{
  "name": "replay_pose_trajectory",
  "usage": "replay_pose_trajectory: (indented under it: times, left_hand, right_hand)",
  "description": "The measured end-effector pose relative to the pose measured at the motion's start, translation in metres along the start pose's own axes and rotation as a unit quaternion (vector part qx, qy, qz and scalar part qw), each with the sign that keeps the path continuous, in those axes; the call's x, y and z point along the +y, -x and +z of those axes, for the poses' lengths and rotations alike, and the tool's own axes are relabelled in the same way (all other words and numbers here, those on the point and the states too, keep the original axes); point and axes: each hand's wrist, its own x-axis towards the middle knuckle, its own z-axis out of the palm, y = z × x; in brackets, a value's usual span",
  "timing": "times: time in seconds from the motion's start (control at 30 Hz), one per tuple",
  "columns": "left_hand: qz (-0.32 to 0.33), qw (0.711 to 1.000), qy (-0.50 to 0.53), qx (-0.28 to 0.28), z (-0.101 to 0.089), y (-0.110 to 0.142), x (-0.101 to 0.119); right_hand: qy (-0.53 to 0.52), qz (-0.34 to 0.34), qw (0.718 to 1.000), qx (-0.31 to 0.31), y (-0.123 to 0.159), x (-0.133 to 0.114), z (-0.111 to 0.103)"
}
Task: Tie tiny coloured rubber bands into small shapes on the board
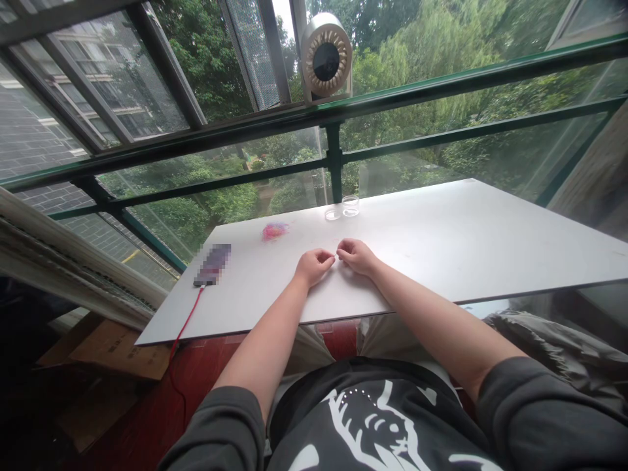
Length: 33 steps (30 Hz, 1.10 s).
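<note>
Over the middle of the white table [422, 248], my left hand [314, 267] and my right hand [358, 256] almost meet at the fingertips. Both are closed in a pinch. A tiny pale speck shows between the fingertips, too small to name; which hand grips it I cannot tell. Behind my hands, near the far edge, stand a clear round container [350, 207] and a lower clear round piece [333, 214] that looks like a lid. A small pinkish-red, multicoloured heap [275, 231] lies to the left, its pieces too fine to make out.
At the table's left lies a phone [212, 265], its screen blurred out, with a red cable [189, 317] running over the front edge. A round fan-like device [326, 60] stands by the green railing [422, 78]. Cardboard boxes [122, 347] sit on the floor at left.
</note>
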Motion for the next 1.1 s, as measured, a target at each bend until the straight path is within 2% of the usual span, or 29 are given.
replay_pose_trajectory:
  times: [0.57,0.8,1.1]
  left_hand:
    - [-0.004,1.0,0.003,-0.004,-0.0003,0.0004,-0.0002]
    - [-0.003,1.0,0.0,-0.004,-0.0007,0.0006,0.0011]
    - [-0.01,1.0,-0.001,-0.003,-0.0009,0.0008,0.003]
  right_hand:
    - [-0.043,0.007,0.999,0.006,-0.0026,0.0019,-0.0002]
    - [-0.019,-0.012,1.0,-0.021,0.0002,0.0008,-0.0005]
    - [0.015,-0.014,1.0,-0.018,-0.0014,0.0041,-0.0012]
